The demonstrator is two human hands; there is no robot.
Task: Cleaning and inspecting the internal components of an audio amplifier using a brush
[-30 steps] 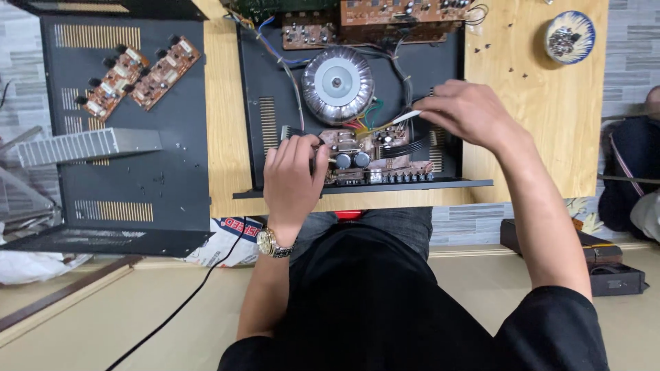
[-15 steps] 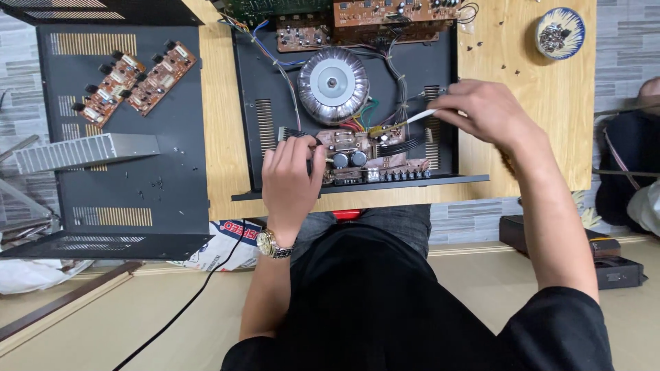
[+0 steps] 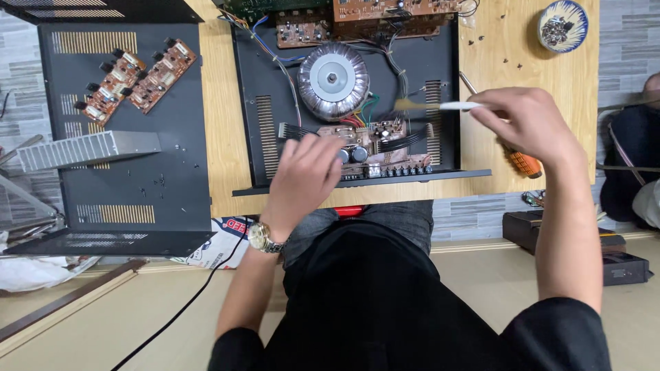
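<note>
An open black amplifier chassis point(image 3: 261, 130) lies on a wooden table point(image 3: 220, 137). Inside it are a round silver toroidal transformer point(image 3: 333, 79) and a brown circuit board point(image 3: 385, 148) with capacitors near the front edge. My left hand point(image 3: 306, 178) hovers over the left end of that board, fingers loosely spread and blurred; it holds nothing I can see. My right hand point(image 3: 526, 124) is shut on a small white-handled brush point(image 3: 440, 105), whose bristles point left above the chassis's right side.
A black cover panel point(image 3: 124, 172) at the left carries two small brown circuit boards point(image 3: 137, 79) and a finned grey heatsink point(image 3: 86, 150). More boards sit at the chassis back. An orange-handled screwdriver point(image 3: 522, 163) lies under my right hand. A patterned bowl point(image 3: 562, 26) holds small parts.
My right hand has lifted the brush up and to the right, off the board. My left hand has come off the board's left end and is moving, blurred.
</note>
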